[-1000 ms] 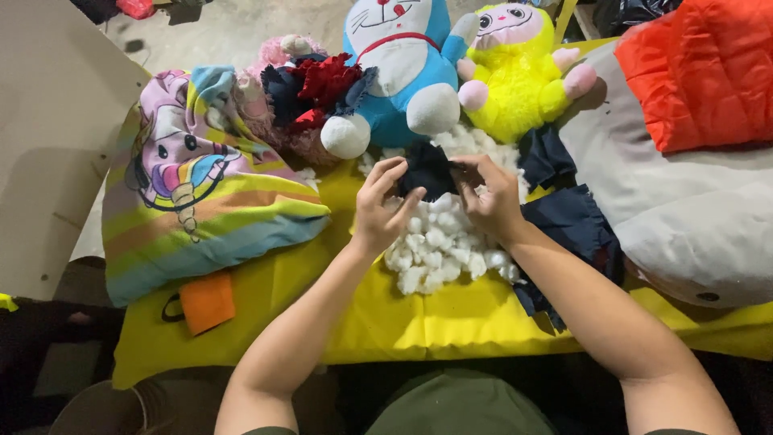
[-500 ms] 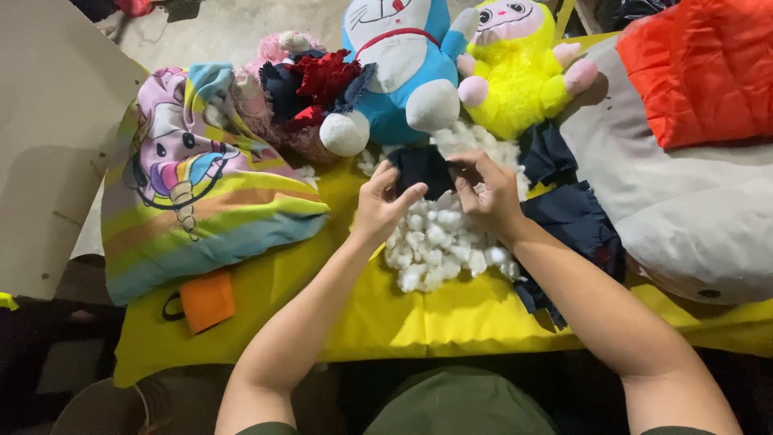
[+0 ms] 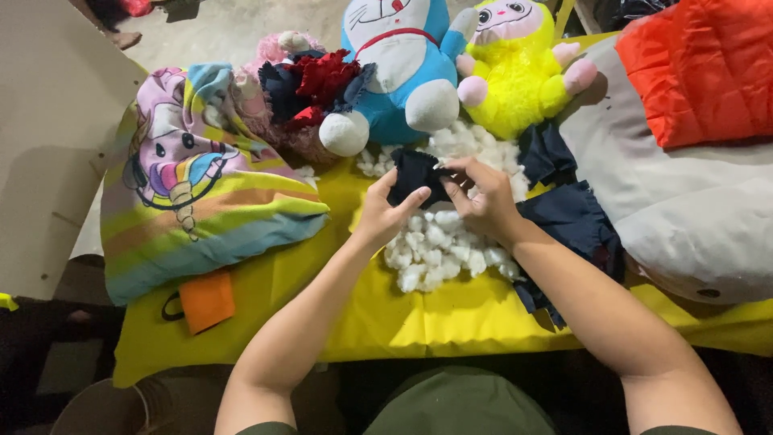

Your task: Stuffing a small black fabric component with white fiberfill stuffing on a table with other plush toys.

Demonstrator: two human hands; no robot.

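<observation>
From the head camera, both arms reach out over a desk draped in yellow cloth; the left hand is curled around the near-left edge of a small dark navy fabric piece, thumb out along its lower rim; the right hand pinches the same piece from the right, fingertips closed on its edge, so the piece is held between the two hands; it sits just above a heap of white stuffing at the middle of the desk; more navy cloth lies to the right, under the right forearm; far behind the hands a blue and white plush cat sits beside a yellow plush toy; left of the cat, a bundle of red and navy scraps; far left, a rainbow-striped cushion with an orange tab near it; at right, a grey pillow topped by an orange padded piece.
</observation>
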